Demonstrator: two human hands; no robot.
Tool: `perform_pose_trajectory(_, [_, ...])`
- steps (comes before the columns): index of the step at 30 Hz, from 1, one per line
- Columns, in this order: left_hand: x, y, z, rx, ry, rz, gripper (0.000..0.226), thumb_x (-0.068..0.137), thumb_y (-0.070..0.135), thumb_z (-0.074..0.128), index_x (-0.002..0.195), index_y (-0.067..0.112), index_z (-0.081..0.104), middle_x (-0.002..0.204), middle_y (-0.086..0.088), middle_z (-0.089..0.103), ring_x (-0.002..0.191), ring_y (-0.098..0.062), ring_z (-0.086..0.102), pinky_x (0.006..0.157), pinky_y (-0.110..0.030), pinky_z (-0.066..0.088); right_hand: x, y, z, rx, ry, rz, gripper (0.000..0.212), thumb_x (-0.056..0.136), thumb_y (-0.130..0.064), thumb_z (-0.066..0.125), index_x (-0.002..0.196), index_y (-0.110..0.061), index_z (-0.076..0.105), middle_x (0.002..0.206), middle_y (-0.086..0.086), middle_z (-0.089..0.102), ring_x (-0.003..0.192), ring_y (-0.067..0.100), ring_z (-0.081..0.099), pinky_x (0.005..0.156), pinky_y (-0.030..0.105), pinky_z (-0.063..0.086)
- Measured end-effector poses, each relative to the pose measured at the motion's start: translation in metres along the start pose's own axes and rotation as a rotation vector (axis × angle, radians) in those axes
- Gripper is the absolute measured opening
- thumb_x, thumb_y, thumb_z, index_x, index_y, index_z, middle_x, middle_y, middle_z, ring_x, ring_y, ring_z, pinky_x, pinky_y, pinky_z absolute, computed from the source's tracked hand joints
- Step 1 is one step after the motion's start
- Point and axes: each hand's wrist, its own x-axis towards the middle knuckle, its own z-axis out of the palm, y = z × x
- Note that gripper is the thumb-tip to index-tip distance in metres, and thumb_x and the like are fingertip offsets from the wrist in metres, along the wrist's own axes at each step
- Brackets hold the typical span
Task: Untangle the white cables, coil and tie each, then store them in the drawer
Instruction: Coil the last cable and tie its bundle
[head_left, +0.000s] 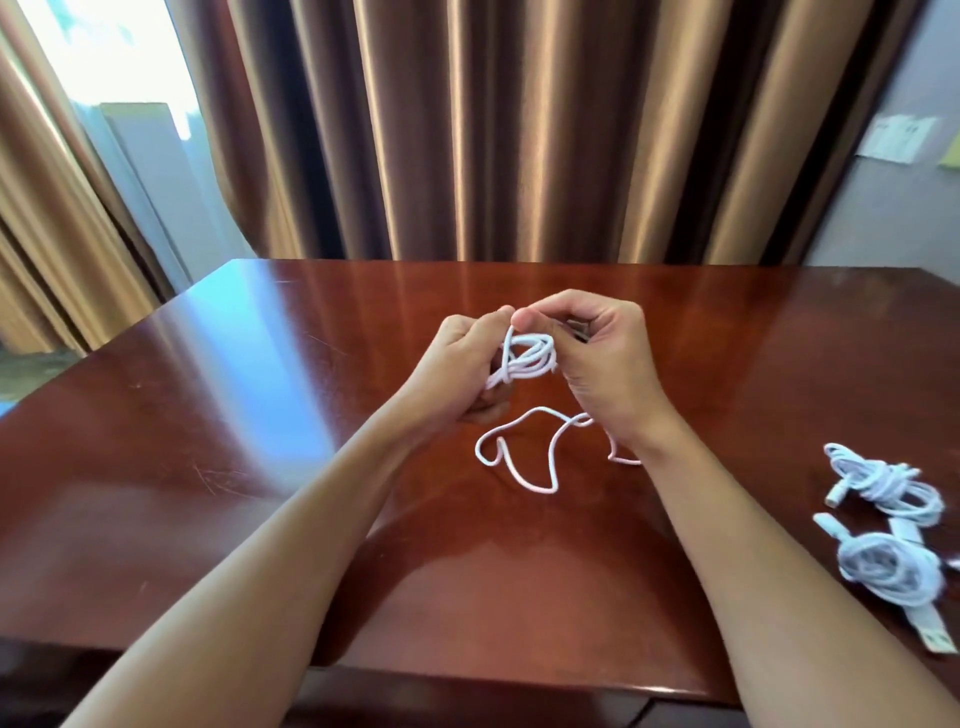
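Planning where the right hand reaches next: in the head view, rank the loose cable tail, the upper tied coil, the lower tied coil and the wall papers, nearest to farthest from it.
1. Loose cable tail: on the table, just below the right hand.
2. Upper tied coil: far right of the table.
3. Lower tied coil: right edge, nearer the person.
4. Wall papers: on the wall, upper right.

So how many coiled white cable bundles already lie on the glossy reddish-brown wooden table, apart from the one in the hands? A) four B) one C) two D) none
C: two coiled white cable bundles, the farther and the nearer, lie at the reddish-brown wooden table's right edge.
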Motion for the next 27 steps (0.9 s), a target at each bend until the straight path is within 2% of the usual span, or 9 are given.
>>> perform_pose_trajectory(2, [-0.001,0.001,0.004,-0.067,0.042,0.004,0.059,0.110,0.028,0.031,0.057,0.005,0.044,0.038,-0.002,0.029,0.031,-0.013,0.022,0.037,-0.015,0.021,-0.003,0.006,0.006,-0.011,0.013,0.004,0.013,0.089,-0.008,0.074,0.086,-0.020,0.075,0.077,-0.007,0.076,0.072,0.004,0.070,0.067,0.019,0.051])
perform_pose_trajectory(5, [0.000,-0.002,0.010,-0.081,0.226,0.049,0.073,0.110,0.033,0.027,0.043,0.017,0.049,0.037,-0.001,0.033,0.031,-0.013,0.027,0.038,-0.016,0.022,-0.006,0.015,0.013,-0.174,0.011,0.001,0.025,0.092,-0.003,0.062,0.091,-0.023,0.076,0.087,-0.006,0.078,0.083,0.009,0.073,0.075,0.028,0.056])
perform_pose_trajectory(9, [0.006,-0.011,0.008,0.022,0.512,0.096,0.070,0.109,0.036,0.026,0.051,0.002,0.043,0.038,-0.003,0.035,0.035,-0.017,0.031,0.040,-0.022,0.024,-0.012,0.027,0.025,-0.526,-0.095,-0.051,0.022,0.096,-0.011,0.055,0.094,-0.016,0.076,0.088,-0.002,0.076,0.082,0.015,0.071,0.072,0.035,0.052])
perform_pose_trajectory(12, [0.009,-0.020,0.000,0.161,0.676,0.141,0.070,0.100,0.048,0.030,0.053,-0.003,0.031,0.044,-0.009,0.037,0.043,-0.024,0.036,0.042,-0.041,0.031,-0.015,0.026,0.030,-0.567,-0.188,-0.019,0.020,0.101,-0.017,0.055,0.092,-0.016,0.073,0.078,-0.001,0.071,0.069,0.006,0.055,0.066,0.030,0.041])
perform_pose_trajectory(14, [0.009,-0.019,-0.002,0.212,0.716,0.168,0.070,0.102,0.043,0.033,0.049,-0.001,0.031,0.041,-0.005,0.039,0.042,-0.024,0.040,0.048,-0.047,0.039,-0.016,0.023,0.031,-0.648,-0.246,-0.046,0.023,0.103,-0.025,0.050,0.097,-0.017,0.070,0.092,0.003,0.074,0.081,0.021,0.068,0.069,0.037,0.048])
perform_pose_trajectory(17, [0.006,-0.014,-0.003,0.362,0.777,0.243,0.070,0.105,0.023,0.044,0.036,0.015,0.033,0.030,0.009,0.035,0.034,-0.007,0.036,0.051,-0.027,0.032,-0.019,0.011,0.026,-0.769,-0.281,-0.109,0.024,0.105,-0.030,0.047,0.100,-0.018,0.067,0.101,0.005,0.074,0.097,0.039,0.065,0.074,0.045,0.051])
perform_pose_trajectory(22, [0.012,-0.020,-0.014,0.413,0.835,0.263,0.066,0.101,0.017,0.046,0.035,0.020,0.046,0.030,0.009,0.045,0.034,-0.006,0.045,0.055,-0.023,0.037,-0.027,0.000,0.032,-0.851,-0.395,-0.247,0.026,0.106,-0.032,0.046,0.080,-0.025,0.045,0.084,0.008,0.068,0.081,0.042,0.064,0.064,0.043,0.046])
perform_pose_trajectory(24, [0.016,-0.026,-0.023,0.433,0.825,0.244,0.065,0.100,0.020,0.044,0.034,0.019,0.048,0.032,0.008,0.048,0.037,-0.006,0.051,0.058,-0.028,0.044,-0.028,-0.001,0.034,-0.852,-0.418,-0.312,0.029,0.105,-0.035,0.044,0.082,-0.019,0.052,0.082,0.006,0.067,0.078,0.040,0.066,0.062,0.042,0.047])
perform_pose_trajectory(27, [0.020,-0.029,-0.030,0.558,0.694,0.260,0.063,0.099,0.027,0.041,0.039,0.010,0.051,0.034,0.003,0.048,0.048,-0.021,0.063,0.060,-0.038,0.049,-0.017,-0.001,0.021,-0.910,-0.352,-0.464,0.035,0.100,-0.036,0.044,0.086,-0.013,0.065,0.083,0.005,0.067,0.076,0.030,0.067,0.065,0.039,0.051])
